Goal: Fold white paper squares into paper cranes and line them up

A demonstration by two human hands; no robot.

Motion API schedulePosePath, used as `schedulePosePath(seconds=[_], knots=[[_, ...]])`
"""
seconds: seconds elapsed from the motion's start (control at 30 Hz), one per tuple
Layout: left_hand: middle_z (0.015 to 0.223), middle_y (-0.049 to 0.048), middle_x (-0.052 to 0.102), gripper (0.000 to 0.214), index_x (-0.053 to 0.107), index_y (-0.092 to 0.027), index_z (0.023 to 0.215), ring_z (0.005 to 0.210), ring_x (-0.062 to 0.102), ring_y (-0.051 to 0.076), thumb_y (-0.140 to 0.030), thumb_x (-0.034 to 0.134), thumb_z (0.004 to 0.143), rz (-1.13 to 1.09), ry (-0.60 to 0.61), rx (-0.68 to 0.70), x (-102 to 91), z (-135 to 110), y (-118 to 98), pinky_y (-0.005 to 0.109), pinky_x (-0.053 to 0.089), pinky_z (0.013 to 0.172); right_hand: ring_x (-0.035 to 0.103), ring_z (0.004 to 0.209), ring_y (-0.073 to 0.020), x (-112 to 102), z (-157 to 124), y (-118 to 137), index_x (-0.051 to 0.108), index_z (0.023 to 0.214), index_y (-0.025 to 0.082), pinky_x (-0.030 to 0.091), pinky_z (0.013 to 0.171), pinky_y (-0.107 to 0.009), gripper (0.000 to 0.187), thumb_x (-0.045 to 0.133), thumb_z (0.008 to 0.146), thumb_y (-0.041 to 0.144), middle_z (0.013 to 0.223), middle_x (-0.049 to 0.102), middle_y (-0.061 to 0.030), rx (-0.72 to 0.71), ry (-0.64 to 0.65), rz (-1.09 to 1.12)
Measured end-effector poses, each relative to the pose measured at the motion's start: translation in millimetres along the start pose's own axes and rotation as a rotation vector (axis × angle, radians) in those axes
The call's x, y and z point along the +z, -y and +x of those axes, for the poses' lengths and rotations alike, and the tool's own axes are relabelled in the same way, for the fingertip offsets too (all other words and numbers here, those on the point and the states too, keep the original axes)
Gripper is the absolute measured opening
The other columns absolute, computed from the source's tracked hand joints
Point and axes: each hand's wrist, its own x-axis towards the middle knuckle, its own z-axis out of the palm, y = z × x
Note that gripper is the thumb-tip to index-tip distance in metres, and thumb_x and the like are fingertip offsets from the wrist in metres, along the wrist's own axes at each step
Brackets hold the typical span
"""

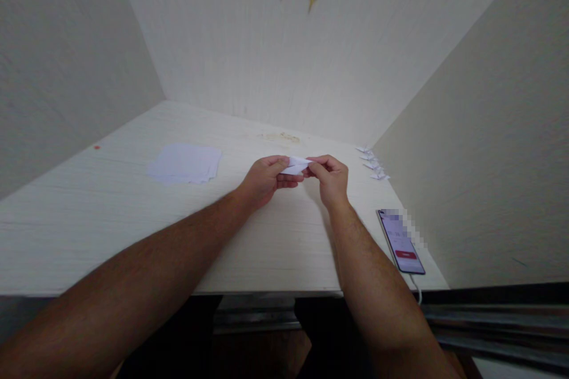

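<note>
Left hand (267, 176) and right hand (329, 176) both pinched shut on small folded paper (296, 164), held just above desk (133, 219), mid-width, toward far edge. Judgement: crease likely comes out clean if edges line up before pressing — thumbs close to fold line, even pull. No container seen: sheet stack (184, 163) loose toward left edge, small folded pieces (373, 164) at far right corner, phone (401, 241) by right edge.
</note>
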Motion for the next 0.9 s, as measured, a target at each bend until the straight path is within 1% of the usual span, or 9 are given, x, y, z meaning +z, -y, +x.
schedulePosePath(seconds=[0.1,0.2,0.27,0.37,0.43,0.53,0.63,0.77,0.9], knots=[[0.084,0.0129,0.076,0.019,0.068,-0.01,0.092,0.065,0.073,0.017,-0.028,0.062,0.092,0.013,-0.024,0.005,0.3,0.9,0.5,0.027,0.059,0.06,0.067,0.055,-0.0148,1.1,-0.3,0.2,0.073,0.076,0.02,0.058,0.061,-0.032,0.012,0.072,0.069,0.029,0.059,0.071,0.0015,0.002,-0.004,-0.004],[0.082,0.0114,0.075,0.021,0.067,-0.011,0.089,0.064,0.073,0.017,-0.032,0.067,0.089,0.057,-0.06,0.044,-0.6,2.9,2.8,0.026,0.058,0.058,0.067,0.055,-0.0151,2.1,-0.4,0.1,0.072,0.075,0.02,0.057,0.059,-0.031,0.011,0.072,0.069,0.03,0.059,0.071,0.0012,0.001,-0.014,-0.001],[0.08,0.0095,0.074,0.025,0.067,-0.012,0.087,0.062,0.072,0.017,-0.036,0.073,0.084,0.095,-0.079,0.088,-1.6,3.6,4.3,0.026,0.057,0.056,0.067,0.054,-0.0149,2.5,-0.3,0.1,0.072,0.074,0.019,0.057,0.057,-0.031,0.012,0.072,0.069,0.03,0.058,0.071,0.0008,0.002,-0.016,0.003],[0.078,0.0074,0.073,0.032,0.068,-0.012,0.087,0.06,0.071,0.016,-0.037,0.082,0.074,0.134,-0.065,0.135,-3.0,3.5,5.6,0.026,0.057,0.057,0.066,0.053,-0.0146,2.9,-0.4,0.2,0.072,0.074,0.019,0.057,0.057,-0.031,0.012,0.071,0.071,0.031,0.058,0.07,0.0007,0.001,-0.023,-0.012],[0.077,0.0073,0.073,0.035,0.068,-0.012,0.086,0.061,0.07,0.016,-0.038,0.085,0.07,0.141,-0.051,0.136,-3.8,3.6,5.9,0.027,0.058,0.059,0.066,0.054,-0.0147,3.2,-0.4,0.2,0.072,0.075,0.019,0.058,0.058,-0.031,0.014,0.071,0.072,0.032,0.059,0.071,0.0007,0.004,-0.028,-0.018],[0.072,0.0065,0.071,0.035,0.067,-0.012,0.082,0.062,0.07,0.017,-0.04,0.085,0.07,0.135,-0.066,0.118,-5.2,4.6,6.6,0.029,0.058,0.061,0.067,0.054,-0.015,3.7,-0.3,0.1,0.071,0.079,0.02,0.058,0.058,-0.031,0.015,0.072,0.071,0.033,0.06,0.07,0.0014,0.004,-0.023,0.012],[0.071,0.0059,0.07,0.035,0.066,-0.013,0.08,0.06,0.068,0.016,-0.041,0.085,0.069,0.135,-0.064,0.108,-6.4,5.8,7.0,0.03,0.057,0.062,0.067,0.055,-0.0143,3.6,0.0,0.7,0.071,0.081,0.021,0.057,0.057,-0.03,0.015,0.073,0.071,0.031,0.063,0.071,0.0018,-0.019,0.011,0.054],[0.071,0.0064,0.07,0.036,0.065,-0.012,0.076,0.057,0.065,0.014,-0.04,0.086,0.066,0.145,-0.049,0.101,-7.0,6.0,6.4,0.028,0.055,0.059,0.065,0.054,-0.012,2.1,0.8,2.4,0.073,0.079,0.02,0.055,0.057,-0.027,0.01,0.071,0.072,0.027,0.061,0.07,0.0017,-0.016,0.08,0.046],[0.068,0.006,0.069,0.037,0.067,-0.011,0.076,0.055,0.064,0.013,-0.04,0.087,0.064,0.148,-0.032,0.096,-6.8,5.8,6.1,0.025,0.052,0.054,0.063,0.052,-0.0114,0.8,1.5,3.0,0.072,0.074,0.02,0.054,0.057,-0.026,0.007,0.07,0.069,0.024,0.056,0.068,0.003,0.019,0.071,0.015]])
